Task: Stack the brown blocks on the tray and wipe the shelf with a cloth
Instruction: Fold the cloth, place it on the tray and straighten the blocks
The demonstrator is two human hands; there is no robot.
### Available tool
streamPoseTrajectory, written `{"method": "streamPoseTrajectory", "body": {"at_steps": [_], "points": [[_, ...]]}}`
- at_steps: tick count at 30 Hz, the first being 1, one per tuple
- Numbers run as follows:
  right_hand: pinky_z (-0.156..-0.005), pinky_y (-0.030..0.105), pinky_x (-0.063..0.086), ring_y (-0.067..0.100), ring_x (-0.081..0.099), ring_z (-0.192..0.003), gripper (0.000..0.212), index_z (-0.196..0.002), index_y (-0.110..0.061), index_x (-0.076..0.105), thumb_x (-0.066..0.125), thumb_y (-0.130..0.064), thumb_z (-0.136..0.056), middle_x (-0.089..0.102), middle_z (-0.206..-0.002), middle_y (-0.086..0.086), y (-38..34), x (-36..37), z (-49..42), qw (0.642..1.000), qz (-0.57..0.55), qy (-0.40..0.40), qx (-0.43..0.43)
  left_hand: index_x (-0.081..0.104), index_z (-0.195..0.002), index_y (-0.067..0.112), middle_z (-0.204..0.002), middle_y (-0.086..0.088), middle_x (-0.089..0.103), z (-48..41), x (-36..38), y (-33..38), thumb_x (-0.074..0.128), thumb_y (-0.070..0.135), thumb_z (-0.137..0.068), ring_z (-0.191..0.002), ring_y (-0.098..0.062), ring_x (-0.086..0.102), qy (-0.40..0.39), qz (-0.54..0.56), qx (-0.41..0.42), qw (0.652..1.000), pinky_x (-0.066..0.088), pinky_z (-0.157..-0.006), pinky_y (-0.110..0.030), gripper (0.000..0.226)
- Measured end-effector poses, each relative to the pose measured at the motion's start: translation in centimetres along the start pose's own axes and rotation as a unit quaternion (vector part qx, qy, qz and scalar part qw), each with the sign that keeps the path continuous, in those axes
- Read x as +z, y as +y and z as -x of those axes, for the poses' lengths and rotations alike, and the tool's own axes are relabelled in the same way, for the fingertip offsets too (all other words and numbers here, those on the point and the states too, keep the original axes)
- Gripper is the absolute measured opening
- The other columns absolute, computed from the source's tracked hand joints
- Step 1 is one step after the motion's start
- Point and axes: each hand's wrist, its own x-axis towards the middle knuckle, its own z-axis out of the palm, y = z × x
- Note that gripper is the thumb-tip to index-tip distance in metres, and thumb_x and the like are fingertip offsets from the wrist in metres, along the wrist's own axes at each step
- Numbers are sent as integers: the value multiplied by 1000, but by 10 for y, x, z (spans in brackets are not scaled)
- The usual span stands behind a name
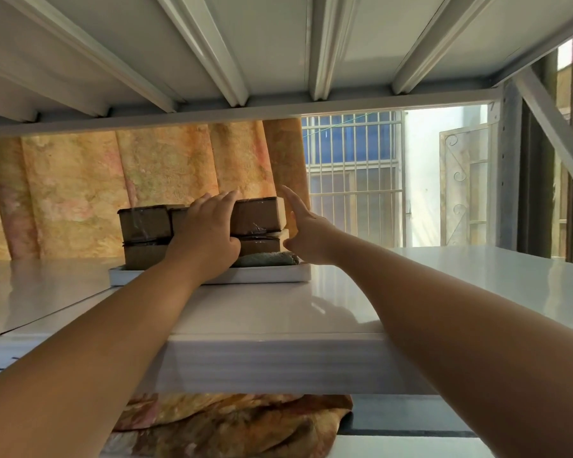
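Starting on the left, there's a patterned orange curtain (129, 180) hanging behind the white shelf (444, 285), and the shelf surface is glossy enough that you can see reflections in it. Sitting toward the back of the shelf is your white tray (262, 274), with the brown blocks (144, 224) stacked on it in two layers, shiny tape across their fronts.

Your left hand (205, 233) is right on that stack: fingers laid over the top of the upper row, thumb tucked against the front near the seam between the layers. Whether you're gripping a block or just steadying the pile, I honestly can't tell from this angle.

Peeking out under the right end of the blocks is a grey-green cloth (268, 258), lying in the tray.

Your right hand (306, 233) is just beside the right end of the stack, spread wide, fingers pointing up and forward, holding nothing. It looks close to the blocks, but I can't tell if it's touching them.

Further right there's a barred window (354, 180) and a metal gate (465, 186) beyond the shelf's upright.
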Motion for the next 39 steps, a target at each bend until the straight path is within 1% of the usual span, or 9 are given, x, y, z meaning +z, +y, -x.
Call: {"method": "streamPoseTrajectory", "body": {"at_steps": [7, 11, 14, 18, 21, 27, 30, 35, 39], "points": [[-84, 40, 53, 35, 58, -114, 85, -151, -26, 3, 51, 1, -87, 55, -129, 20, -8, -8, 15, 999, 24, 11, 18, 23, -149, 15, -155, -4, 29, 1, -2, -2, 47, 8, -86, -144, -28, 18, 25, -7, 32, 999, 17, -118, -41, 68], [-81, 36, 52, 30, 59, -109, 76, -150, -20, 11, 49, -2, -87, 57, -128, 13, -9, -8, 14, 997, 75, 33, 6, 31, -147, 11, -152, -6, 36, 5, -2, 2, 46, 6, -85, -141, -27, 26, 57, -30, 77, 995, 23, -117, -39, 64], [-79, 30, 49, 29, 58, -108, 61, -144, -15, 30, 47, -4, -87, 56, -130, 10, -12, -12, 18, 992, 115, 54, 2, 42, -141, 9, -146, -9, 45, 5, 0, 5, 48, 3, -83, -136, -29, 36, 77, -59, 118, 988, 32, -111, -40, 59], [-87, 34, 53, 26, 60, -106, 41, -123, -12, 58, 47, -5, -84, 63, -122, 7, -11, -16, 32, 981, 186, 38, 27, 61, -121, 8, -128, -10, 63, 7, 4, 10, 51, 1, -79, -119, -30, 55, 90, -93, 163, 978, 49, -92, -43, 44], [-84, 37, 55, 23, 64, -95, 29, -106, -12, 67, 49, -8, -84, 68, -108, 5, -7, -15, 39, 974, 225, 11, 39, 65, -107, 10, -104, -8, 70, 11, 3, 14, 49, 3, -82, -100, -27, 60, 66, -79, 158, 982, 53, -77, -41, 30], [-87, 32, 53, 24, 60, -104, 38, -121, -16, 61, 49, -8, -85, 63, -120, 6, -4, -22, 64, 972, 224, -40, 64, 59, -84, 17, -90, -4, 66, 17, 0, 20, 42, 11, -86, -77, -22, 55, -30, -69, 115, 991, 42, -63, -31, 18], [-89, 32, 46, 26, 53, -115, 47, -131, -24, 51, 49, -11, -86, 53, -133, 6, -4, -24, 74, 970, 216, -77, 84, 59, -88, 19, -101, -4, 63, 17, -1, 24, 42, 14, -87, -86, -23, 56, -100, -60, 93, 989, 44, -70, -32, 18], [-85, 35, 52, 27, 58, -102, 61, -143, -30, 30, 49, -13, -89, 54, -128, 13, -10, -24, 84, 967, 220, -98, 88, 48, -131, 19, -125, -6, 52, 21, 0, 27, 42, 28, -94, -103, -23, 52, -131, -23, 42, 990, 46, -81, -34, 39], [-90, 34, 46, 28, 51, -118, 63, -144, -24, 32, 47, -5, -86, 49, -136, 10, -18, -22, 86, 971, 212, -76, 73, 58, -115, 11, -123, -13, 51, 25, -1, 25, 38, 32, -94, -112, -32, 49, -113, -86, -78, 987, 46, -90, -41, 35]]}}
